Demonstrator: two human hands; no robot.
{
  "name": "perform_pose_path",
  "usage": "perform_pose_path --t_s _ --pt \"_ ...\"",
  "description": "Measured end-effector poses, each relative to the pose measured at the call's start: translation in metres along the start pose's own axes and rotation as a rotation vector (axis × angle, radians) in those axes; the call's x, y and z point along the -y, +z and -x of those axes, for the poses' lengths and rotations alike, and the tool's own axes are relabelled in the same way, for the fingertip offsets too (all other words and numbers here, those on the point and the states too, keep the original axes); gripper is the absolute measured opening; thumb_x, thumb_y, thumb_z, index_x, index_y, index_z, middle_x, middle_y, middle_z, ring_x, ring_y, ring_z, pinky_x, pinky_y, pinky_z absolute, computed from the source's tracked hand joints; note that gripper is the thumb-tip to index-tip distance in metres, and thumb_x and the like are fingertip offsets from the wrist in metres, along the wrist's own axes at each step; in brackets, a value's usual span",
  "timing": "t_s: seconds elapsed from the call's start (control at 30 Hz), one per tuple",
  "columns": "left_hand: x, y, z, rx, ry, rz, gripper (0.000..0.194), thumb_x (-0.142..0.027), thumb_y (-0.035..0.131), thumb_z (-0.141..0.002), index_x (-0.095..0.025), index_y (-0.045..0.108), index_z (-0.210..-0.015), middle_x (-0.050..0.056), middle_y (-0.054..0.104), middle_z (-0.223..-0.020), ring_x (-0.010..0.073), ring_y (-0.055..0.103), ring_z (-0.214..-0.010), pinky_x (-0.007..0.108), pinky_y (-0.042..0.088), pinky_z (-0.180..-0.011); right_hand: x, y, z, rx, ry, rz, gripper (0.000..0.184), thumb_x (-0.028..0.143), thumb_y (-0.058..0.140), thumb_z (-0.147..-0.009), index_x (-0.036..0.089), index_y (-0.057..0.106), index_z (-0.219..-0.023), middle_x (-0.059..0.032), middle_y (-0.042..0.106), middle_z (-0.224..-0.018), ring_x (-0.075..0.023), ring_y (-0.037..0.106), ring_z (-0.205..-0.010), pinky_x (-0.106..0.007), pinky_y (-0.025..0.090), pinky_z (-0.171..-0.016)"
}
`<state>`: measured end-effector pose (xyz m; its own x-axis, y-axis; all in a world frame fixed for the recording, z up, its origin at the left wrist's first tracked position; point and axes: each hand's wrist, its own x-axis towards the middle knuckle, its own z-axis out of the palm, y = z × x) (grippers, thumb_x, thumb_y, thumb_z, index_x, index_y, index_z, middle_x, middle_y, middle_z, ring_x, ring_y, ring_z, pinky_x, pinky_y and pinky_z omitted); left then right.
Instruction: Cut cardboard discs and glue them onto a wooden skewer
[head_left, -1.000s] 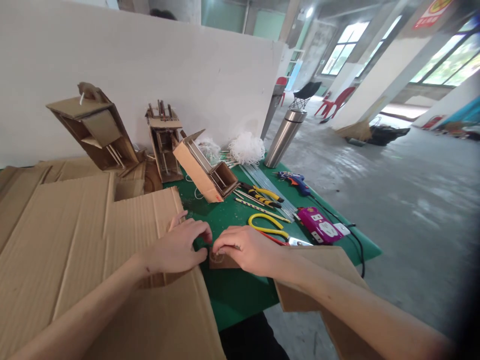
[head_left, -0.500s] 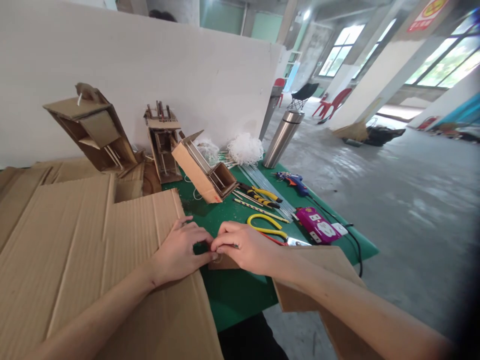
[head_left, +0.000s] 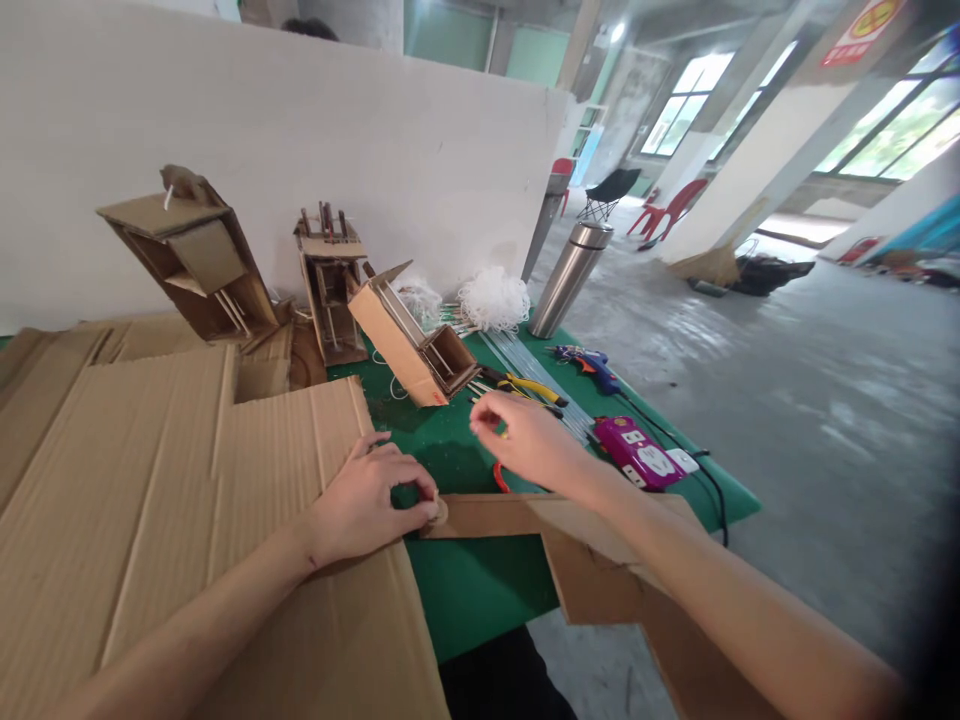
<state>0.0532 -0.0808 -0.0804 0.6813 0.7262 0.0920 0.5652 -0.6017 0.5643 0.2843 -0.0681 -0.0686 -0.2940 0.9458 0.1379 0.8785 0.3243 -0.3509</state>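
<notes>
My left hand [head_left: 367, 500] rests on the edge of a large corrugated cardboard sheet [head_left: 187, 480]. Its thumb and fingertips pinch a small round cardboard disc [head_left: 437, 512] at the end of a brown cardboard strip [head_left: 495, 515] lying on the green mat [head_left: 465, 590]. My right hand [head_left: 525, 440] hovers above the mat, over the yellow-handled scissors [head_left: 497, 478], which it mostly hides. Its fingers are pinched together near the pliers [head_left: 534, 386]. What they hold is too small to make out.
Three cardboard models [head_left: 191, 255] [head_left: 330, 285] [head_left: 412, 345] stand at the back before a white board. A white string bundle [head_left: 493, 297], steel flask [head_left: 570, 275], blue glue gun [head_left: 592, 360] and purple power strip [head_left: 641, 450] with a black cable sit right. The mat's edge drops to concrete floor.
My right hand has lifted off the cardboard strip and moved up and right over the scissors. My left hand has closed its pinch on the disc and stayed in place.
</notes>
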Motion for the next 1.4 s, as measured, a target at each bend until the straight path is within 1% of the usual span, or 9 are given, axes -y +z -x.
perform_pose_path --t_s 0.23,0.53,0.63,0.7,0.8,0.9,1.03,1.2,1.4 --pt "-0.003 -0.002 0.0 0.017 -0.005 0.016 0.01 -0.029 0.061 -0.083 -0.025 0.063 -0.074 -0.007 0.073 -0.081 0.0167 0.065 -0.09 0.05 0.017 -0.115 -0.051 0.016 -0.017 0.009 0.13 0.28 0.008 0.014 0.058 -0.087 0.015 0.063 -0.081 -0.0141 0.068 -0.091 -0.0276 0.064 -0.09 -0.033 0.044 -0.077" --pt "0.001 0.0 0.0 0.019 -0.006 0.013 0.007 -0.03 0.062 -0.082 -0.026 0.066 -0.077 -0.007 0.074 -0.082 0.0164 0.066 -0.088 0.052 0.013 -0.116 -0.03 0.0 0.001 -0.275 0.098 0.298 0.016 0.019 0.046 -0.094 0.015 0.061 -0.098 -0.0125 0.068 -0.087 -0.029 0.061 -0.091 -0.04 0.041 -0.085" --pt "0.0 0.0 -0.001 0.018 0.005 0.004 0.007 -0.029 0.061 -0.083 -0.026 0.065 -0.077 -0.007 0.074 -0.083 0.016 0.066 -0.089 0.05 0.013 -0.116 -0.011 -0.017 0.02 -0.44 0.061 0.15 0.025 0.024 0.039 -0.096 0.018 0.061 -0.106 -0.0113 0.068 -0.094 -0.026 0.061 -0.093 -0.04 0.044 -0.086" --pt "0.0 0.0 -0.001 0.019 0.01 0.002 0.007 -0.029 0.061 -0.083 -0.026 0.064 -0.078 -0.008 0.073 -0.084 0.0158 0.066 -0.089 0.05 0.013 -0.116 0.0 -0.025 0.031 -0.51 0.062 -0.32 0.022 0.027 0.044 -0.093 0.022 0.065 -0.099 -0.007 0.068 -0.085 -0.0225 0.063 -0.081 -0.037 0.05 -0.077" --pt "0.001 0.0 -0.001 0.02 0.009 0.001 0.006 -0.028 0.06 -0.082 -0.026 0.064 -0.078 -0.008 0.074 -0.084 0.0156 0.066 -0.089 0.051 0.013 -0.116 0.009 -0.024 0.039 -0.303 0.142 -1.077 0.022 0.032 0.05 -0.089 0.023 0.063 -0.104 -0.0061 0.071 -0.093 -0.0232 0.068 -0.086 -0.036 0.054 -0.067" --pt "0.002 0.001 0.0 0.017 0.013 -0.005 0.007 -0.028 0.06 -0.082 -0.027 0.065 -0.079 -0.008 0.074 -0.084 0.0156 0.067 -0.087 0.05 0.013 -0.116 0.011 -0.01 0.041 -0.048 0.182 -1.374 0.015 0.035 0.063 -0.082 0.021 0.059 -0.089 -0.0057 0.074 -0.089 -0.0219 0.07 -0.077 -0.032 0.053 -0.06" --pt "0.003 0.001 -0.001 0.025 0.008 -0.006 0.006 -0.029 0.061 -0.082 -0.027 0.066 -0.079 -0.008 0.074 -0.083 0.0152 0.067 -0.086 0.051 0.01 -0.117 0.016 0.016 0.044 0.01 0.22 -1.299 0.047 0.054 0.051 -0.091 0.02 0.05 -0.058 0.005 0.048 -0.035 -0.0124 0.054 -0.038 -0.024 0.045 -0.046" --pt "0.002 0.0 -0.001 0.034 0.006 -0.019 0.005 -0.027 0.061 -0.081 -0.026 0.065 -0.079 -0.008 0.074 -0.084 0.0143 0.067 -0.086 0.05 0.011 -0.116 0.024 0.042 0.044 0.063 0.363 -1.121 0.073 0.074 0.028 -0.088 0.015 0.069 -0.079 -0.0053 0.066 -0.058 -0.015 0.063 -0.049 -0.02 0.041 -0.039" --pt "0.003 0.001 -0.001 0.031 0.025 -0.018 0.005 -0.028 0.061 -0.08 -0.026 0.065 -0.078 -0.008 0.074 -0.084 0.0145 0.067 -0.086 0.051 0.01 -0.117 0.027 0.056 0.048 -0.091 0.337 -0.905 0.055 0.067 0.041 -0.09 0.019 0.055 -0.064 0.0002 0.054 -0.053 -0.0115 0.05 -0.045 -0.021 0.038 -0.041"
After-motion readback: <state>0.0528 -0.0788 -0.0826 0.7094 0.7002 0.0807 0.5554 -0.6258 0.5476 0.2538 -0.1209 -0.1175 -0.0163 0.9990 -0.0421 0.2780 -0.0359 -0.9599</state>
